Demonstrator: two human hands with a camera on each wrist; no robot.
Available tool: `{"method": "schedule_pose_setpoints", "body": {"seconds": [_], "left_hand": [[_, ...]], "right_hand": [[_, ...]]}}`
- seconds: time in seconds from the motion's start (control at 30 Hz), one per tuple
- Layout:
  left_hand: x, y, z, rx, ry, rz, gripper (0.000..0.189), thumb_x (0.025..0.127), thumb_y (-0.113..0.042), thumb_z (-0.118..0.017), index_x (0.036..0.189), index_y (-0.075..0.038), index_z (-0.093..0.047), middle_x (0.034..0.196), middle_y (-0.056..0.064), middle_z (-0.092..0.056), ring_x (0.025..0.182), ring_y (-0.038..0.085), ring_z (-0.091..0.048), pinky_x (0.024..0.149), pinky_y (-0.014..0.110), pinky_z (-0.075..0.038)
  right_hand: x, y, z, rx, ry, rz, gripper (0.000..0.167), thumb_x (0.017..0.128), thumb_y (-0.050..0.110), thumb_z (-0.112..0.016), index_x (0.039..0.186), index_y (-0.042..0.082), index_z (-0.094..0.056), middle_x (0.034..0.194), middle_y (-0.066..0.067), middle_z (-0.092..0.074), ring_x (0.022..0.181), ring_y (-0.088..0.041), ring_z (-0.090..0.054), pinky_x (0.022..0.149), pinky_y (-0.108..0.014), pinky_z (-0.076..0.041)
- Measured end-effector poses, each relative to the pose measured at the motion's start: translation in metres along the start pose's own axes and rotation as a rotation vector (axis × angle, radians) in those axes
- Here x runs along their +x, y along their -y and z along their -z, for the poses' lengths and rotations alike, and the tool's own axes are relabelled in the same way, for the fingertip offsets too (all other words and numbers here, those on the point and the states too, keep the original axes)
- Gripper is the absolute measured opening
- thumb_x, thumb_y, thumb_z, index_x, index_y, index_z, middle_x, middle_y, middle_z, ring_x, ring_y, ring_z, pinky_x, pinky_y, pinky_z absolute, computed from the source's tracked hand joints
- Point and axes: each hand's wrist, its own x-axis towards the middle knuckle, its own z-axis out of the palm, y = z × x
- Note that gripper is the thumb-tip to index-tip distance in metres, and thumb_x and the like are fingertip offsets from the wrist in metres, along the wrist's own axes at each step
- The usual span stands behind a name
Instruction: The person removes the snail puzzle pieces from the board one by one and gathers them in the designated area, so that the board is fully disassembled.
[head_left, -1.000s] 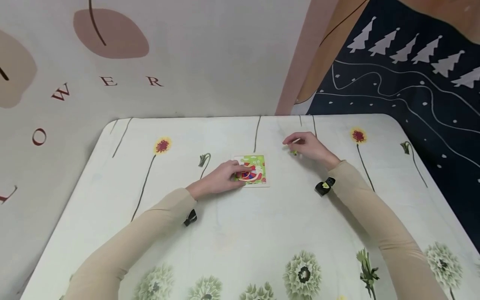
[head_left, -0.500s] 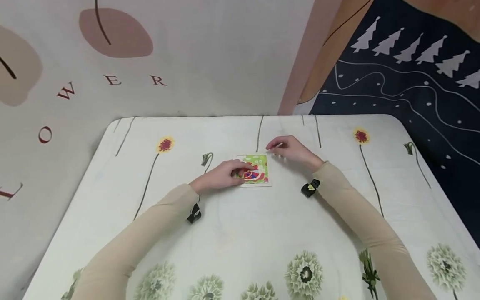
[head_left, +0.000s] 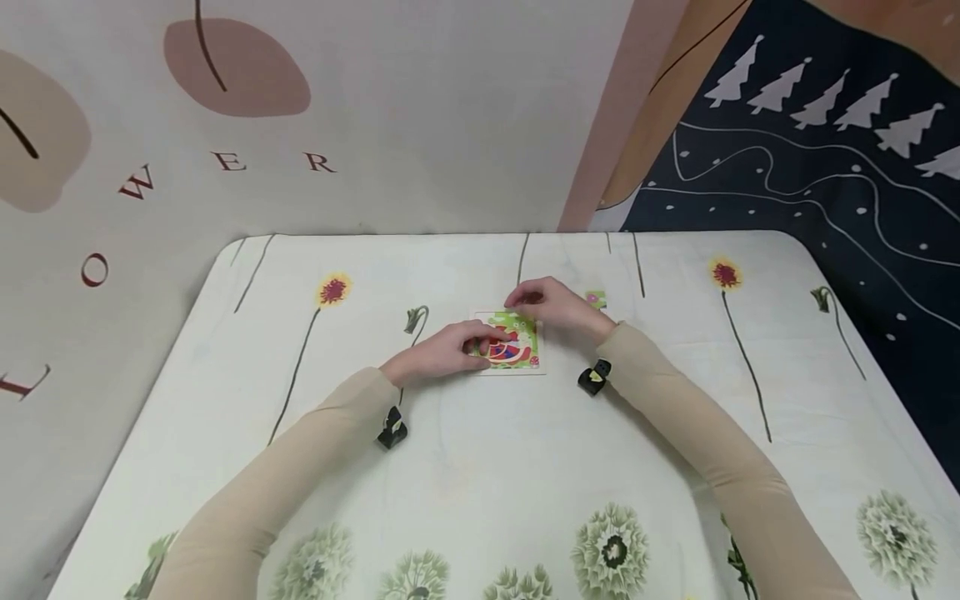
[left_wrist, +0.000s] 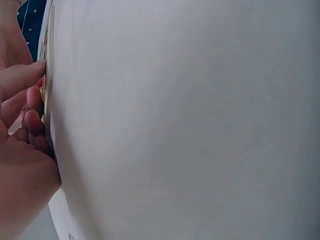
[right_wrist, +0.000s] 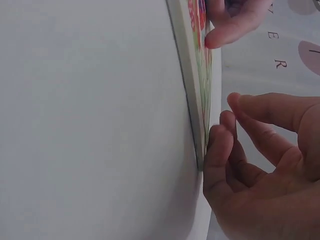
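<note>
A small wooden jigsaw puzzle board (head_left: 534, 340), green with a red picture, lies flat on the white cloth. My left hand (head_left: 438, 352) rests across its left side, index finger and thumb touching the picture and covering part of it. Seen from the left wrist, the other fingers (left_wrist: 34, 120) are bent close to the board. My right hand (head_left: 555, 307) is over the board's top right corner, fingers loosely bent. Nothing shows between its thumb and fingertips in the right wrist view. Behind it lies a loose green puzzle piece (head_left: 596, 300), partly hidden by the hand.
The table is covered by a flower-printed cloth (head_left: 480, 467), its far edge against a printed wall hanging (head_left: 435, 125). Small black wrist cameras (head_left: 594, 377) are strapped under both wrists, low over the cloth.
My right hand has moved left from the loose green piece to the board's top right corner, uncovering the piece. The left hand stays on the board.
</note>
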Motion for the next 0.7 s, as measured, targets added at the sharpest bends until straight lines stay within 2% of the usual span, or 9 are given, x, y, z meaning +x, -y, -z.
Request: {"method": "schedule_pose_setpoints", "body": {"seconds": [0.1,0.43,0.7], "left_hand": [[0.0005,-0.0001,-0.0008,-0.009,0.0,0.01,0.046,0.091,-0.006,-0.066,0.136,-0.01,-0.06,0.1,0.006,-0.054,0.089,0.017,-0.045,0.08,0.028,-0.038],[0.0006,-0.0003,0.0016,-0.069,0.012,0.068,0.046,0.092,-0.007,-0.066,0.137,-0.014,-0.06,0.101,0.004,-0.052,0.092,0.019,-0.044,0.082,0.029,-0.038],[0.0027,0.0018,0.0031,-0.037,0.023,0.014,0.044,0.091,-0.006,-0.067,0.135,-0.01,-0.062,0.097,0.005,-0.053,0.088,0.017,-0.045,0.08,0.029,-0.038]], "right_hand": [[0.0025,0.001,-0.0034,-0.018,0.006,0.016,0.023,0.096,0.007,-0.057,0.115,0.001,-0.07,0.118,-0.016,-0.068,0.108,-0.026,-0.059,0.097,-0.037,-0.044],[0.0049,0.0041,-0.0085,-0.037,0.072,0.024,0.031,0.096,0.002,-0.054,0.125,0.002,-0.066,0.129,-0.016,-0.064,0.112,-0.026,-0.055,0.099,-0.039,-0.043],[0.0037,0.0039,-0.0096,-0.061,0.101,0.042,0.033,0.096,0.002,-0.053,0.125,0.006,-0.068,0.132,-0.016,-0.06,0.114,-0.025,-0.05,0.099,-0.04,-0.039]]}}
